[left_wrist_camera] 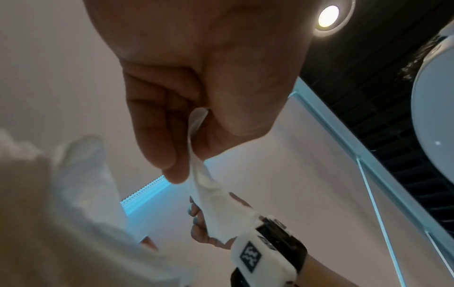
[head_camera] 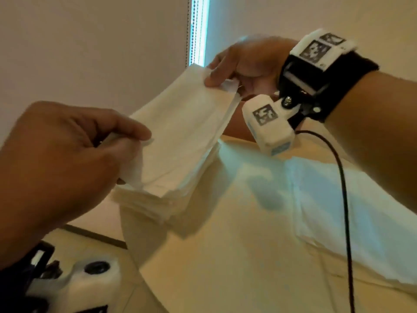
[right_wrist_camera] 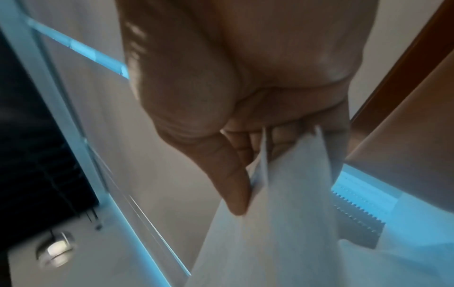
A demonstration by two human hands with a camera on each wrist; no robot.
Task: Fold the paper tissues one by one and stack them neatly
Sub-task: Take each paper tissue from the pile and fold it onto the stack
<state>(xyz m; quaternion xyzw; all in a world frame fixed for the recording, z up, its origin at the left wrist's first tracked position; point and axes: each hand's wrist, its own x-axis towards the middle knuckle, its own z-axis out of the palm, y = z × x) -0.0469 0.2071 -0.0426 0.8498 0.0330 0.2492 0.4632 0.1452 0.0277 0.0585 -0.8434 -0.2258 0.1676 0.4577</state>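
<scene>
A white paper tissue is held in the air, stretched between both hands. My left hand pinches its near end between thumb and fingers, seen close in the left wrist view as a thin strip of tissue under the left hand. My right hand pinches the far end; in the right wrist view the tissue hangs from the right hand. Below the held tissue sits a stack of tissues on the table.
The pale table carries another flat white sheet at the right. A black cable hangs from the right wrist camera. A window blind with a bead chain stands behind.
</scene>
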